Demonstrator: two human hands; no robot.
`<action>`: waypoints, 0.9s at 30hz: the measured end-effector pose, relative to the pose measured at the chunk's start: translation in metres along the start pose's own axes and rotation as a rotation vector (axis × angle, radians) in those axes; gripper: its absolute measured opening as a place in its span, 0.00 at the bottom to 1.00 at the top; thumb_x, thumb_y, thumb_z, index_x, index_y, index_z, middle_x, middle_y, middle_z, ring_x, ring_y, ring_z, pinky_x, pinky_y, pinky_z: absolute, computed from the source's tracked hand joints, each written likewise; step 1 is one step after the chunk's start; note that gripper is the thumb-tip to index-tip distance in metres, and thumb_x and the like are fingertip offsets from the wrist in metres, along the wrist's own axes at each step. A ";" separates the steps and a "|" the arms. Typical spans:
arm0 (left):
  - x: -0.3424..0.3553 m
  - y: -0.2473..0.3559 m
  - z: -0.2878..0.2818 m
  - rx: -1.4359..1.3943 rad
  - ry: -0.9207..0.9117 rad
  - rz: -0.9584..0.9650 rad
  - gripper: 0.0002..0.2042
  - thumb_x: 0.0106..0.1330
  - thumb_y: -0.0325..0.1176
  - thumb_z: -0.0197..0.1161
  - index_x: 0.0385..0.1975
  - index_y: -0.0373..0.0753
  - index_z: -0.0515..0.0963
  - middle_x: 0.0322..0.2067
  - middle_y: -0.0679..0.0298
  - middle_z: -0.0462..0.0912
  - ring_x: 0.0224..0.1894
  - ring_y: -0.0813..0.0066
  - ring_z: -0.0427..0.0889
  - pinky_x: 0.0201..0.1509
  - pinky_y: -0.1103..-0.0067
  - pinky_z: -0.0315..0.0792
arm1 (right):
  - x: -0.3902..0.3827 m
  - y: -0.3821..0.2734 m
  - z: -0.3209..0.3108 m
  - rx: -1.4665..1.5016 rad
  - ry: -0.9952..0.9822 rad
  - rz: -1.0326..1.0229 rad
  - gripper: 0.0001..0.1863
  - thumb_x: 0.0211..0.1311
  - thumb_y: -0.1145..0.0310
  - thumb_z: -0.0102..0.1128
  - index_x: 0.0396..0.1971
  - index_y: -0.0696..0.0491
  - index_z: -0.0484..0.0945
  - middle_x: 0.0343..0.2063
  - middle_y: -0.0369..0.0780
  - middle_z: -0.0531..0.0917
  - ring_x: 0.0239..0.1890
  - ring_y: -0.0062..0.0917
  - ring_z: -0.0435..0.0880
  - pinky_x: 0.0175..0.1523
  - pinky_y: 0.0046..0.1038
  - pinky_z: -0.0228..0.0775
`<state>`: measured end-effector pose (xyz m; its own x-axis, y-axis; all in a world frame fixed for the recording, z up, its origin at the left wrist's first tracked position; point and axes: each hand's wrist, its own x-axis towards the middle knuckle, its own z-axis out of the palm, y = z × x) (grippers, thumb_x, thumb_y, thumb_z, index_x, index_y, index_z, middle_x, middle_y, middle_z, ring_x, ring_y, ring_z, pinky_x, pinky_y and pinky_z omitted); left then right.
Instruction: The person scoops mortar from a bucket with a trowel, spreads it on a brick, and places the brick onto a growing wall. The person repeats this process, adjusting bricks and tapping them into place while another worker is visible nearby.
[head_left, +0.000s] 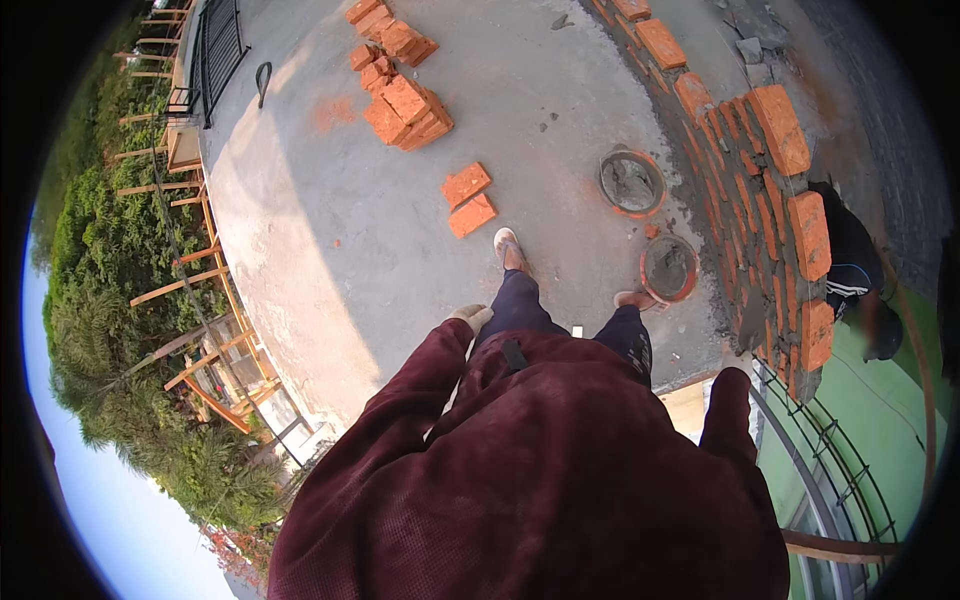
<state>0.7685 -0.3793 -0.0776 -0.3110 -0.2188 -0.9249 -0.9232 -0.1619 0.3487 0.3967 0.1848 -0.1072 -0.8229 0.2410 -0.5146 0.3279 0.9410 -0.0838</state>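
The left hand (474, 317) hung by the thigh (517, 305); the mostly hidden right hand (738, 357) was by the wall (748, 215). I couldn't tell if either was spread. 2 pans (638, 213) stood near the wall, presumably for easy reach; 2 bricks (472, 215) lay ahead.

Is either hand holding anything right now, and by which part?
Nothing shows in the left hand by the thigh, though its palm is hidden. The right hand barely shows past its sleeve, so its hold cannot be told.

The orange brick wall (756, 215) (mortar-streaked, gapped along its top) stands upright on the right.
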 end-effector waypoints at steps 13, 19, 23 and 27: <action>0.062 -0.033 -0.261 -0.108 0.477 -0.061 0.28 0.64 0.36 0.65 0.66 0.38 0.75 0.56 0.53 0.84 0.52 0.56 0.87 0.56 0.72 0.78 | -0.097 -0.235 0.060 0.252 -0.387 0.151 0.12 0.60 0.62 0.63 0.38 0.54 0.79 0.28 0.44 0.81 0.29 0.35 0.81 0.34 0.40 0.69; 0.066 0.080 -0.299 0.186 0.272 0.080 0.32 0.67 0.48 0.60 0.67 0.33 0.73 0.62 0.48 0.79 0.65 0.58 0.78 0.69 0.71 0.69 | -0.042 -0.341 0.119 -0.677 -0.777 -0.546 0.25 0.62 0.47 0.60 0.54 0.45 0.82 0.52 0.48 0.85 0.59 0.44 0.82 0.60 0.41 0.70; -0.083 0.348 -0.324 -0.346 0.025 0.817 0.30 0.77 0.45 0.54 0.71 0.30 0.64 0.66 0.52 0.74 0.70 0.65 0.70 0.74 0.72 0.62 | 0.035 -0.385 0.147 -0.599 -0.524 -0.556 0.28 0.66 0.49 0.59 0.48 0.61 0.83 0.50 0.54 0.86 0.55 0.41 0.85 0.58 0.36 0.73; -0.149 0.535 -0.346 -0.255 -0.053 1.639 0.26 0.79 0.41 0.54 0.70 0.32 0.64 0.55 0.50 0.76 0.55 0.59 0.81 0.57 0.67 0.77 | 0.076 -0.512 0.108 -0.699 -0.552 -0.545 0.28 0.65 0.50 0.61 0.51 0.62 0.82 0.49 0.54 0.86 0.55 0.41 0.84 0.58 0.36 0.73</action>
<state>0.3996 -0.7664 0.2990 -0.8634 -0.2746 0.4233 0.4274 0.0477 0.9028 0.2168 -0.3041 -0.1957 -0.3942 -0.2343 -0.8886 -0.5108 0.8597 0.0000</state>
